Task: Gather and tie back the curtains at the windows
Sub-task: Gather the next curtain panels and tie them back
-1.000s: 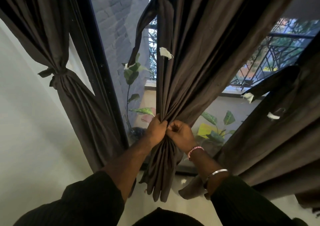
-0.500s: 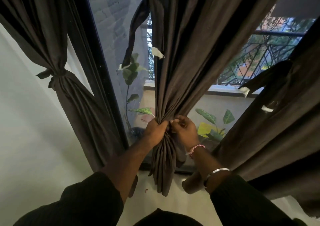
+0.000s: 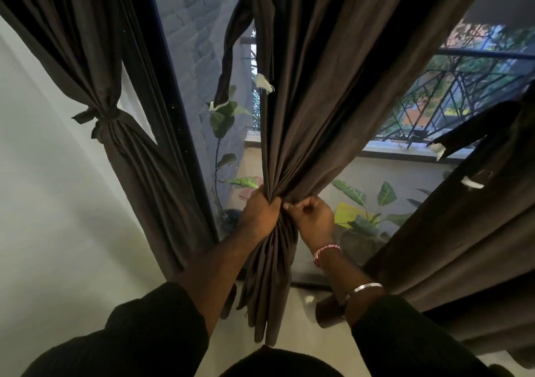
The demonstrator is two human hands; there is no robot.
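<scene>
The left hand (image 3: 260, 213) grips the middle curtain (image 3: 318, 87) at its gathered waist, fist wrapped round the folds; the right hand (image 3: 314, 217), just beside it, pinches the edge folds with curled fingers. To do this well, I judge the left should keep the bunch tight while the right fetches the tie strip (image 3: 231, 58) hanging above — it dangles well up, so the reach is awkward. Left, a curtain (image 3: 121, 150) is already knotted; right, another (image 3: 463, 232) hangs loose. Beyond the glass: plants (image 3: 223, 116), railing (image 3: 463, 93).
</scene>
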